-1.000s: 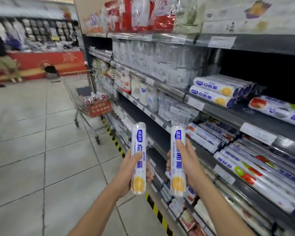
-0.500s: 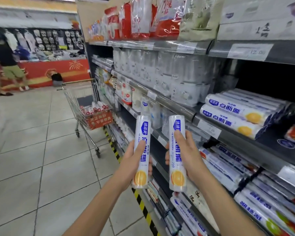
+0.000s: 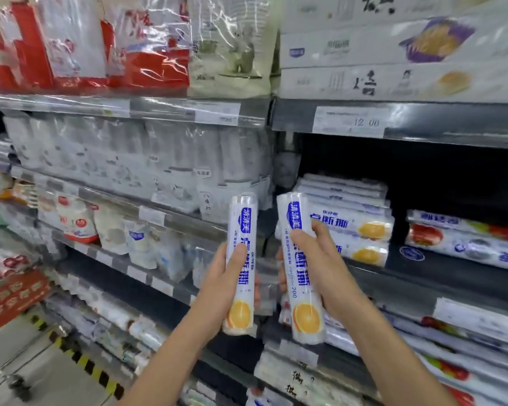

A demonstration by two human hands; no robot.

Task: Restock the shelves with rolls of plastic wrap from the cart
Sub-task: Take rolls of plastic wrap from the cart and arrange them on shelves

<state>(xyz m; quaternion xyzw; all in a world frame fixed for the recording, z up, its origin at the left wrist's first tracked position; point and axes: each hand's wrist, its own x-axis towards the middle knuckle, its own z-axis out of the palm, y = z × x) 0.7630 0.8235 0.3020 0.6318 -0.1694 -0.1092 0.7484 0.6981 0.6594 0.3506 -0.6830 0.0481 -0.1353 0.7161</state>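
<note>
My left hand grips one upright roll of plastic wrap, white with blue lettering and an orange picture at the bottom. A second, matching roll stands upright in my right hand. Both rolls are held side by side in front of the shelving. Just behind the right roll, a stack of the same rolls lies on the dark shelf. The cart shows only as a blurred wire corner and wheel at the lower left.
Rolls with a red fruit print lie to the right on the same shelf, with dark open space above them. Bagged goods fill the shelves to the left. A price strip runs overhead. Yellow-black floor tape edges the shelving base.
The view has turned right and closer to the shelves, so the cart has slid to the lower left edge. Both hands, still holding their rolls, have risen toward the stacked rolls.
</note>
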